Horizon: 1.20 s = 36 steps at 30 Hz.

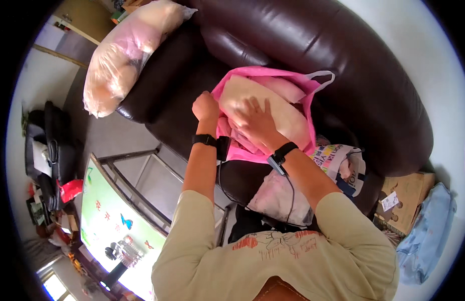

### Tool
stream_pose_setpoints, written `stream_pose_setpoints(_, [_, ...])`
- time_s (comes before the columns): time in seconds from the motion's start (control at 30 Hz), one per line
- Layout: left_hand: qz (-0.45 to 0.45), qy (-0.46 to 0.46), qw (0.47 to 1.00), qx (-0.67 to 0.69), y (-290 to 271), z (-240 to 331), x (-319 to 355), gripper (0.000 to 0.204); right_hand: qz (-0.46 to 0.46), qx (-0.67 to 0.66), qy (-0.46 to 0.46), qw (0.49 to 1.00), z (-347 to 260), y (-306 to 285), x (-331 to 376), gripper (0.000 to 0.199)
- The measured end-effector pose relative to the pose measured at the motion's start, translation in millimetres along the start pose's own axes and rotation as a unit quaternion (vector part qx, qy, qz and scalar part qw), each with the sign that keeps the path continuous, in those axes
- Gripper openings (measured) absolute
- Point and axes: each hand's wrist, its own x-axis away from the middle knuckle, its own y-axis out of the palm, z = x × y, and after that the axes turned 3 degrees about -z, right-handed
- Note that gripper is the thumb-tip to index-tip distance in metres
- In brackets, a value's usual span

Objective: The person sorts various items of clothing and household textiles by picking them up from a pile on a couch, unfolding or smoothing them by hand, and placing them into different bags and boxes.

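Observation:
A pink bag (pixel 313 111) with a white handle sits on the dark brown leather sofa, its mouth wide apart. Inside lies a thick cream-coloured folded fabric piece (pixel 287 116), with pale pink fabric (pixel 280 86) behind it and more pink cloth (pixel 234 135) lower down. At the bag's left rim my left hand (pixel 206 106) is closed on the edge. My right hand (pixel 253 119) rests on the cream piece with fingers spread, gripping nothing. What lies beneath the cream fabric is hidden. Both wrists carry black bands with small devices.
A stuffed clear plastic bag (pixel 123 57) leans over the sofa's left arm. Beside my right forearm are a printed bag (pixel 343 163) and a pale pink bundle (pixel 280 193). A glass-topped table (pixel 107 200) stands left; a cardboard box (pixel 405 200) and blue bag (pixel 428 233) sit right.

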Motion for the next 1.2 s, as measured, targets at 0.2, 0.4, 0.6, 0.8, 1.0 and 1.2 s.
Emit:
stream_pose_setpoints(0.2, [0.081,0.070,0.991,0.083,-4.0,10.0,15.4,0.023,-0.016,-0.011,-0.048,0.999,36.5,32.6,-4.6,0.056])
stream_pose_setpoints(0.4, [0.120,0.178,0.970,0.110,-29.3,20.9,60.3,0.030,-0.024,-0.065,-0.040,0.997,21.2,-19.6,10.4,0.056])
stream_pose_setpoints(0.6, [0.022,0.346,0.914,0.212,11.9,63.7,143.7,0.034,0.069,-0.193,0.111,0.972,13.3,-78.7,161.7,0.051])
stream_pose_setpoints(0.8, [-0.153,0.433,0.855,0.242,26.0,92.6,256.3,0.035,0.095,-0.198,0.284,0.933,-25.2,-109.5,388.3,0.045])
stream_pose_setpoints(1.0, [-0.264,0.605,0.733,0.164,56.1,93.2,330.5,0.039,0.158,-0.190,0.585,0.772,-101.6,-128.0,546.1,0.041])
stream_pose_setpoints(1.2, [-0.340,0.679,0.638,0.130,35.5,133.2,480.0,0.032,0.358,-0.019,0.683,0.636,-201.7,-197.0,666.9,0.024])
